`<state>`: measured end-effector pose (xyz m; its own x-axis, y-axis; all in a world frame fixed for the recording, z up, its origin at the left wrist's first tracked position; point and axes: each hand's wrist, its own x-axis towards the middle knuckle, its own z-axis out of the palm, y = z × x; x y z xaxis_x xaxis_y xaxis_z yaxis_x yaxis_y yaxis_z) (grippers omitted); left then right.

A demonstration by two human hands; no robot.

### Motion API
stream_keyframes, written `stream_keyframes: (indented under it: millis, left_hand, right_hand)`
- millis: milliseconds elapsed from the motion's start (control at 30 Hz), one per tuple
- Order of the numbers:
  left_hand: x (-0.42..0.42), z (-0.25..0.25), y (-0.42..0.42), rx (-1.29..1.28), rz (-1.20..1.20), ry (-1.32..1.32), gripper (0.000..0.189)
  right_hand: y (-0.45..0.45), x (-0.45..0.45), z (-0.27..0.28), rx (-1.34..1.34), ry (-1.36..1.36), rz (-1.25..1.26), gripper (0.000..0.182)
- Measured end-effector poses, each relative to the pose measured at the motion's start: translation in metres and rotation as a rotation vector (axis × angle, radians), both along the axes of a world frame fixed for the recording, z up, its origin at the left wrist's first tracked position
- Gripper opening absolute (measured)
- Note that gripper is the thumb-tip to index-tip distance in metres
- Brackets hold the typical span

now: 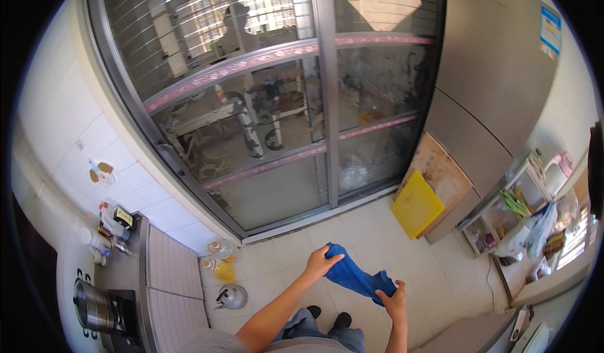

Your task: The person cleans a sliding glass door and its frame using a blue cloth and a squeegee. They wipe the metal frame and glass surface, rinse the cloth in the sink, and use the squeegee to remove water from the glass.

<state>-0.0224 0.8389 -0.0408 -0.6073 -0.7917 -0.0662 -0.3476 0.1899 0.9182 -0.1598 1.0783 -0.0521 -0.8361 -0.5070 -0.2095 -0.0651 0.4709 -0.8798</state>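
A blue cloth (353, 276) is stretched in the air between my two hands, above the tiled floor and a little ahead of my feet. My left hand (322, 261) grips its upper left end, thumb on top. At the lower right end, my right hand (394, 299) pinches the cloth between thumb and fingers. The middle of the cloth sags slightly and looks bunched into folds. Parts of the fingers of both hands are hidden behind the fabric.
Ahead stands a sliding glass door (330, 117). At left are a steel pot (94, 306) on a stove, oil bottles (224, 271) and a kettle (233, 296) on the floor. At right are a yellow cutting board (417, 205), a refrigerator (490, 70) and a shelf (533, 178) with vegetables.
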Motion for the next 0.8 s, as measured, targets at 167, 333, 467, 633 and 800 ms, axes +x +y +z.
stream_keyframes:
  millis: [167,333,467,633,800]
  left_hand:
    - [0.019,0.014,-0.043,0.048,0.164,0.150,0.053]
    - [0.045,0.023,-0.076,-0.050,0.249,0.190,0.062]
    - [0.063,0.037,-0.095,-0.040,0.325,0.221,0.059]
    - [0.069,0.012,-0.107,-0.126,-0.177,0.195,0.056]
    - [0.061,0.012,-0.099,-0.369,-0.522,-0.149,0.027]
  right_hand:
    - [-0.032,0.012,0.034,0.090,0.436,0.305,0.058]
    - [-0.072,0.025,0.085,0.010,0.771,0.109,0.023]
    - [-0.096,0.038,0.097,-0.276,0.795,0.111,0.016]
    - [-0.083,0.061,0.090,-0.235,0.202,-0.040,0.011]
    - [-0.054,0.084,0.070,-0.234,0.163,-0.208,0.010]
